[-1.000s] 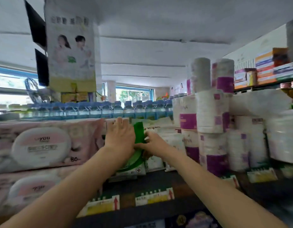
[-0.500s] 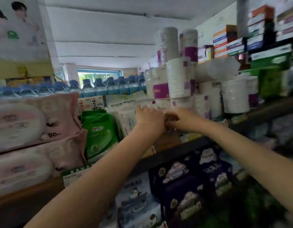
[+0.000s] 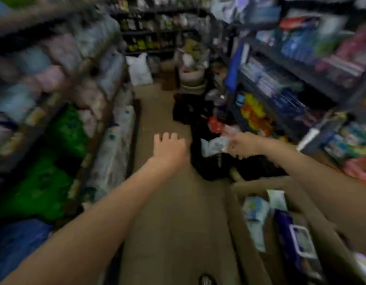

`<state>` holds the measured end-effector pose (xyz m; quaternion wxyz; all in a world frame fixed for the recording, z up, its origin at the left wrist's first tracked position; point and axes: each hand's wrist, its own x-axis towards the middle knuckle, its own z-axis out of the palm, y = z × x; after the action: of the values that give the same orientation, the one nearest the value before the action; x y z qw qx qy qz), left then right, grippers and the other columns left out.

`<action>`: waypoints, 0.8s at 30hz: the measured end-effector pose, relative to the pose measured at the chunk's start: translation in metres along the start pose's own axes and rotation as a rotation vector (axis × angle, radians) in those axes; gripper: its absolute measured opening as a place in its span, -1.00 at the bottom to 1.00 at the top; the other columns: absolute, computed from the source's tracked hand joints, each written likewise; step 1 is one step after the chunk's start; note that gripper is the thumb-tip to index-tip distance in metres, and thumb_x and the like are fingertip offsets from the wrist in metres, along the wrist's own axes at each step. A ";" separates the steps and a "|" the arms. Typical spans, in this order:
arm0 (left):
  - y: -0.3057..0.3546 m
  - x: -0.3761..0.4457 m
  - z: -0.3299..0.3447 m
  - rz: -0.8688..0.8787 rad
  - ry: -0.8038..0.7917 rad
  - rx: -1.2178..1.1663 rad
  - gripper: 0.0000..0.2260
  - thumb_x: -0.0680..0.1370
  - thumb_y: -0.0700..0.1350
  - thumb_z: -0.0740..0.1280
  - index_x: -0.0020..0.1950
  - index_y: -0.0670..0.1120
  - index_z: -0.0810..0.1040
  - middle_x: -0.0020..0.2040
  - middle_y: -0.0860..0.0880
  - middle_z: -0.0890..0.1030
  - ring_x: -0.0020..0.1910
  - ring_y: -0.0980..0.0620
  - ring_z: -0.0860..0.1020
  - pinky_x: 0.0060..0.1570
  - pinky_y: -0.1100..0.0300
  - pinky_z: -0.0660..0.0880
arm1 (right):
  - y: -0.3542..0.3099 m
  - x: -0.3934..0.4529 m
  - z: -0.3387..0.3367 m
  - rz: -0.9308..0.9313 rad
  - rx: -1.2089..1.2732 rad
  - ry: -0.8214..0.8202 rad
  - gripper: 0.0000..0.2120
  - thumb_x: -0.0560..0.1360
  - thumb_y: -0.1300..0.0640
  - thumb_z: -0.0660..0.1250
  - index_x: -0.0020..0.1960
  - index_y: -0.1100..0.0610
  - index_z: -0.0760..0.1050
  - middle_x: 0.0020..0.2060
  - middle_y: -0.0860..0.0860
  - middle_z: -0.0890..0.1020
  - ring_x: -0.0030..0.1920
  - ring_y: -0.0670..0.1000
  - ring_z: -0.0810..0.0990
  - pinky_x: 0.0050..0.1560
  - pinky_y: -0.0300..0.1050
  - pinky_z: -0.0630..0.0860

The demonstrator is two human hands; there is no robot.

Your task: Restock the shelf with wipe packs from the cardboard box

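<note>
Blurred shop aisle, left hand (image 3: pixel 169 145) mid-frame, fingers relaxed and empty above the floor (image 3: pixel 167 223), right hand (image 3: pixel 240 144) too smeared to judge, cardboard box (image 3: pixel 237 221) lower right holding wipe packs (image 3: pixel 255 210), stocked shelf (image 3: pixel 100 112) at left.

Dim, heavily motion-blurred; edges smeared and warped.

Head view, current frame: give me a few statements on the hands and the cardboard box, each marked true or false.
1. The left hand holds a wipe pack. False: it holds nothing, fingers loosely spread over the floor.
2. The cardboard box sits at lower right with packs inside. True.
3. The box is empty. False: a pale pack and a dark blue pack lie in it.
4. The right hand reaches out past the box. True, though blur hides whether it grips anything.
5. Green packs sit on the left shelving. True.
</note>
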<state>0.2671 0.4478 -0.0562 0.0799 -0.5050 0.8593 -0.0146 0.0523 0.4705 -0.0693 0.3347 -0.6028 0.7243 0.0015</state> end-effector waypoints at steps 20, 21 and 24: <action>0.264 0.167 0.297 0.079 -0.435 -0.577 -0.78 0.53 -0.14 0.25 0.16 -0.12 0.50 0.14 -0.08 0.53 0.20 -0.07 0.48 0.22 0.06 0.36 | 0.327 0.168 0.254 0.455 0.288 -0.028 -0.33 0.50 0.09 0.32 0.48 0.19 0.06 0.36 0.20 0.32 0.31 0.19 0.36 0.30 0.04 0.36; 0.263 0.170 0.308 0.165 -0.435 -0.422 -0.78 0.54 -0.11 0.23 0.17 -0.07 0.47 0.15 -0.05 0.50 0.23 -0.05 0.44 0.27 0.02 0.28 | 0.330 0.180 0.262 0.514 0.335 0.013 -0.27 0.50 0.07 0.32 0.50 0.20 -0.01 0.39 0.20 0.26 0.34 0.19 0.31 0.31 0.02 0.31; 0.259 0.177 0.328 0.352 -0.344 -0.153 -0.76 0.57 -0.07 0.15 0.21 -0.01 0.42 0.20 -0.02 0.43 0.24 -0.04 0.39 0.27 0.02 0.16 | 0.336 0.207 0.277 0.681 0.554 0.141 -0.26 0.52 0.11 0.31 0.50 0.26 -0.06 0.44 0.22 0.15 0.41 0.19 0.21 0.33 -0.02 0.21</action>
<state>0.0081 0.4391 -0.4289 0.1879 -0.3472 0.9063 0.1506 -0.1176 0.4939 -0.5204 0.4139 -0.2163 0.8756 -0.1233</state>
